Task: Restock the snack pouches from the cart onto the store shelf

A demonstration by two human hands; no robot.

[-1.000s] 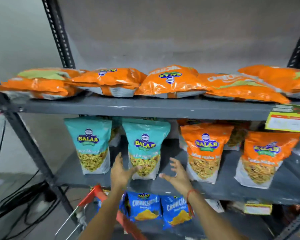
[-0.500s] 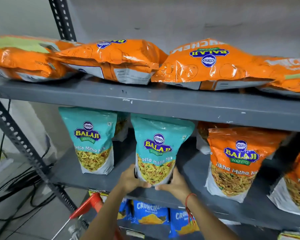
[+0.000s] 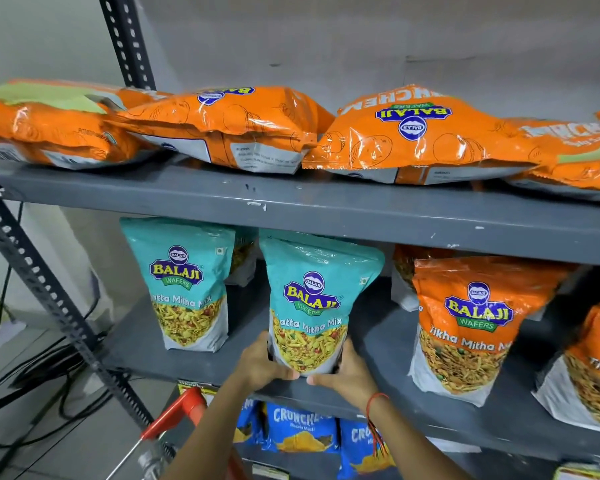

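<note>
Standing upright at the front of the grey middle shelf (image 3: 378, 327), the teal pouch (image 3: 317, 299) is gripped at its base by both hands, the left hand (image 3: 260, 367) and right hand (image 3: 349, 370) curled around its lower corners. A second teal pouch (image 3: 184, 285) stands just beside it to the left and orange pouches (image 3: 471, 323) to the right, while large orange bags (image 3: 420, 133) lie flat on the upper shelf (image 3: 291, 202). Blue packets (image 3: 300, 427) sit below, the cart's red handle (image 3: 174, 414) shows at the bottom, and black cables (image 3: 32, 386) trail over the floor by a grey wall.
</note>
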